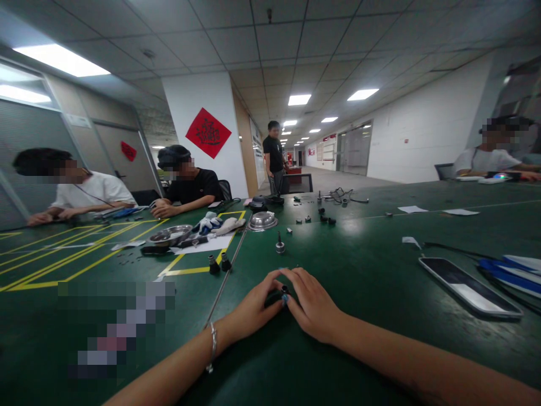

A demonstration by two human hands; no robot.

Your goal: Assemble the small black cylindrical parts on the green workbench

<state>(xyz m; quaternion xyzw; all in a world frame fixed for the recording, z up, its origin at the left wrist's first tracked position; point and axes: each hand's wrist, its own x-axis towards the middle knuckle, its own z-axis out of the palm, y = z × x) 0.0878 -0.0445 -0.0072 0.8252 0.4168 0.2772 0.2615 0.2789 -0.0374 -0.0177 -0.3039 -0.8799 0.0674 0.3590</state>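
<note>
My left hand (255,301) and my right hand (315,304) come together over the green table, fingertips meeting at the far side. Between them is a small black round part (284,290) with a ring-like top. The thumbs of both hands press near it, and the curled fingers partly hide it. Beyond my hands a metal fitting with a thin stem (279,243) stands upright. Two black tapered parts with metallic tops, a left one (213,264) and a right one (225,261), stand to the left.
On the right lie a phone (471,287) and a blue-and-white bundle (515,273). Steel bowls (171,234), gloves (211,224) and a metal lid (262,221) lie farther left. Small dark parts (327,219) and a cable (344,195) are beyond. Several people are around the table (380,254).
</note>
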